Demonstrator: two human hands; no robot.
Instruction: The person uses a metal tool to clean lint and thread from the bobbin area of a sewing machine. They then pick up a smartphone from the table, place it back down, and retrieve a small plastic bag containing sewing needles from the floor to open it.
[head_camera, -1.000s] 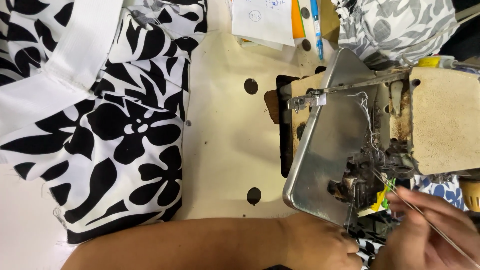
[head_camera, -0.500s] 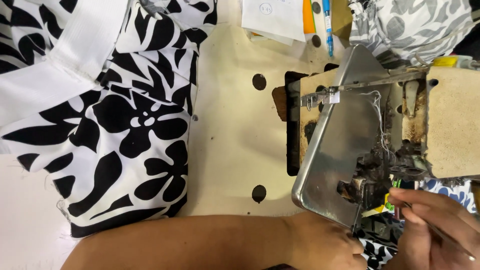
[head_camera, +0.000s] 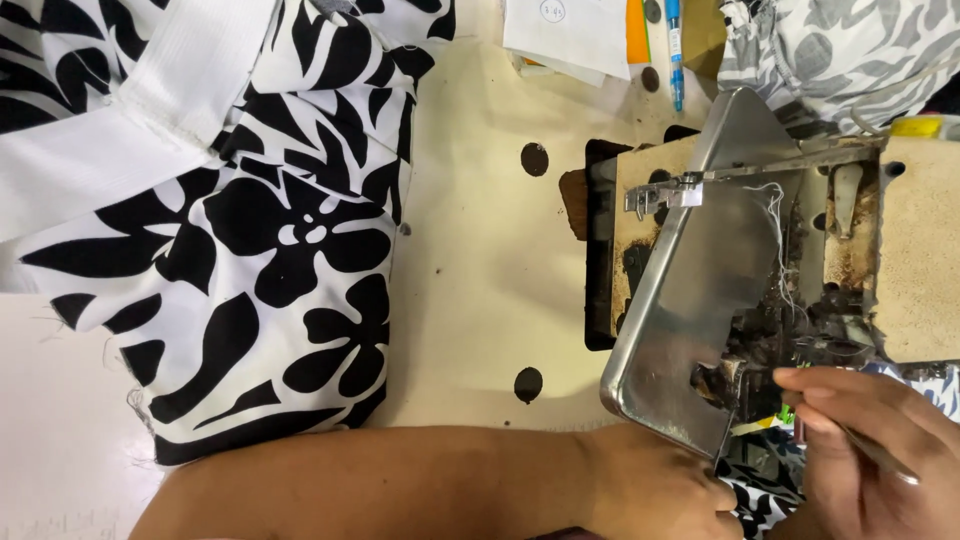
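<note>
My right hand (head_camera: 875, 450) pinches thin metal tweezers (head_camera: 880, 455), its fingertips at the dark threading parts (head_camera: 800, 335) inside an open sewing machine (head_camera: 900, 250). The machine's shiny metal cover (head_camera: 690, 300) is swung open to the left. My left forearm lies along the bottom of the view. My left hand (head_camera: 655, 490) rests just below the cover's lower corner, its fingertips partly hidden by the cover and dark patterned cloth. A loose white thread (head_camera: 780, 230) hangs over the mechanism.
Black-and-white floral fabric (head_camera: 260, 250) with a white band (head_camera: 130, 130) is heaped at the left on the cream table (head_camera: 480, 280). Paper slips (head_camera: 570, 35) and a blue pen (head_camera: 676, 50) lie at the top. Grey patterned cloth (head_camera: 850, 50) sits top right.
The view has shifted a little, so the machine sits further right. My right hand stays at the mechanism and now covers more of the yellow-green piece. The left arm has barely moved.
</note>
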